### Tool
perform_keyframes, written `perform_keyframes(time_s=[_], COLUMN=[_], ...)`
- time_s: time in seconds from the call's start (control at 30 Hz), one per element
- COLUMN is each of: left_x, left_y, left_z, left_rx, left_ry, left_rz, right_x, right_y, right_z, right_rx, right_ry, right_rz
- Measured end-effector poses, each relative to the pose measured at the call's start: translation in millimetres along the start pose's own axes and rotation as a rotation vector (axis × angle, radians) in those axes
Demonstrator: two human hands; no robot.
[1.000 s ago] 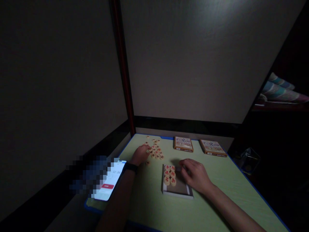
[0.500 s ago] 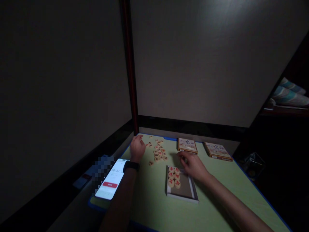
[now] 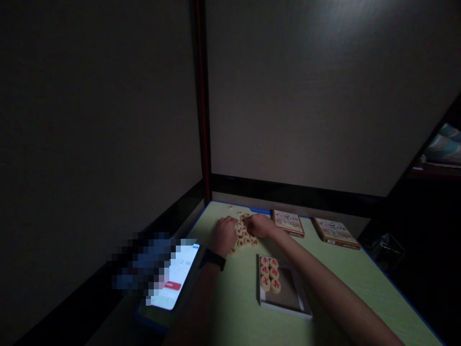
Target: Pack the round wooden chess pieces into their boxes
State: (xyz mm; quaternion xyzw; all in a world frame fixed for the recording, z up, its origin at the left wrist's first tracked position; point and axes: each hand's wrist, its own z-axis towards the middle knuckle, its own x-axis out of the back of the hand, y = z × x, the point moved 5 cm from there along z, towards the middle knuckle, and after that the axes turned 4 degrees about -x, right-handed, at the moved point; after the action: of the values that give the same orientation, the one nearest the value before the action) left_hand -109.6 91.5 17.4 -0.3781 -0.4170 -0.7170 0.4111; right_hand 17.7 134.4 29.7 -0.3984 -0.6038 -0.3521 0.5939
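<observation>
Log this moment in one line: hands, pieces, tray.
left hand: beside loose pieces, grip unclear | right hand: at loose pieces, grip unclear | tray: six red-marked pieces, left side | boxes: beyond tray

Left of the tray [image 3: 288,307], bare worktop [image 3: 239,293] gives a passage as far as the left forearm [image 3: 196,300], with the phone [image 3: 183,276] farther left. Beyond the tray, the round pieces [image 3: 245,241], the left hand [image 3: 225,235] and the right hand [image 3: 259,226] crowd the way. The right forearm [image 3: 320,278] slants over the tray's far right corner, obstructing it; room opens farther right. Two boxes [image 3: 336,231] stand beyond the tray, rightward.
</observation>
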Motion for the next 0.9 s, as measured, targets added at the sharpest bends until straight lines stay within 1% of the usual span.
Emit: perform_keyframes(time_s=[0.07,0.1,0.23,0.33,0.47,0.67,0.77,0.9], left_x=[-4.9,-5.4,2.2,9.2,10.9,9.9,10.8,12.4], left_y=[4.6,4.5,-2.0,-4.0,-3.5,-2.2,-2.4,-3.6], left_z=[-0.4,-0.5,-1.8,-3.1,-3.6,-2.9,-3.1,-3.6], left_rx=[-0.036,-0.024,0.1,0.142,0.154,0.14,0.142,0.16], left_ry=[-0.039,-0.041,0.014,0.05,0.033,0.02,0.029,0.04], left_rz=[0.006,0.014,0.063,0.071,0.073,0.078,0.067,0.049], right_x=[1.1,2.3,9.5,11.9,8.7,5.2,6.2,9.1], right_y=[1.2,1.2,-6.1,-17.2,-30.0,-37.8,-41.6,-48.4], right_z=[0.1,0.6,7.8,17.7,27.4,28.1,27.3,25.4], right_rx=[0.004,0.007,0.021,0.028,0.028,0.032,0.043,0.082], right_ry=[-0.007,-0.006,0.013,-0.002,-0.062,-0.131,-0.141,-0.113], right_rz=[-0.009,-0.01,-0.003,-0.004,-0.03,-0.09,-0.105,-0.103])
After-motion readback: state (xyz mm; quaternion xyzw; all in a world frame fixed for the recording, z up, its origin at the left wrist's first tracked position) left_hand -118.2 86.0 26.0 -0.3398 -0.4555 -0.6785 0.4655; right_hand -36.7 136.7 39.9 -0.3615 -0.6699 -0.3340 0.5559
